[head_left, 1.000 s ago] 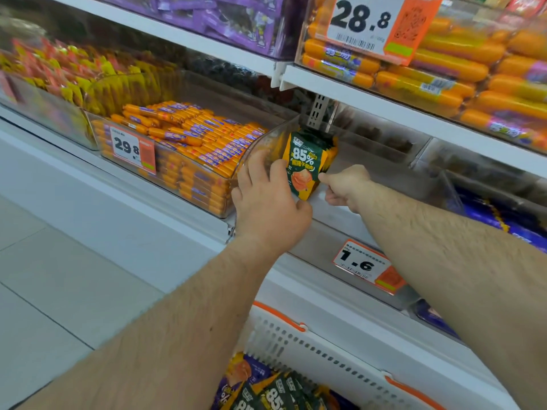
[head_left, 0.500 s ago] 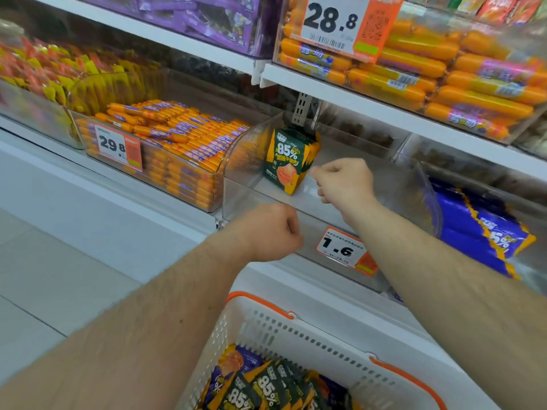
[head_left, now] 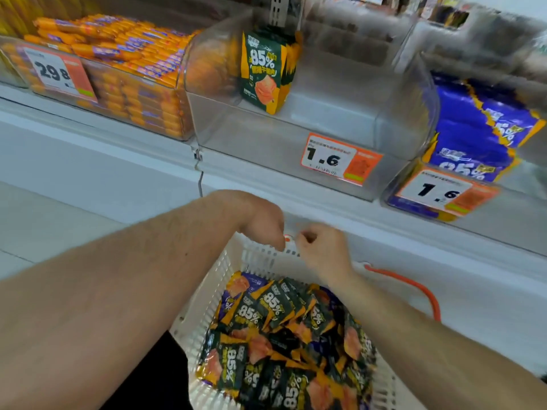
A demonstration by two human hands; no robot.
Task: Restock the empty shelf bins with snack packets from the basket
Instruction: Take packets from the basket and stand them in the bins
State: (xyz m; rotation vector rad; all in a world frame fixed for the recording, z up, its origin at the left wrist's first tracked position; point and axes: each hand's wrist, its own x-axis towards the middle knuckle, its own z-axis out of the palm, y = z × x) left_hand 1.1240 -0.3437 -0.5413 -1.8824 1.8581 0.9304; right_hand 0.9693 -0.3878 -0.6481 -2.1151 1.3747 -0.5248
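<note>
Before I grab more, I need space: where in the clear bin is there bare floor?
Bare floor runs right of the standing green packets to the clear bin right wall, and in front down to the 1.6 tag. The back left corner is taken.

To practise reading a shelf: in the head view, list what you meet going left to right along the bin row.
Orange sausage bin → 29.8 price tag → green 85% packets standing in the clear bin → its 1.6 tag → blue packets.
</note>
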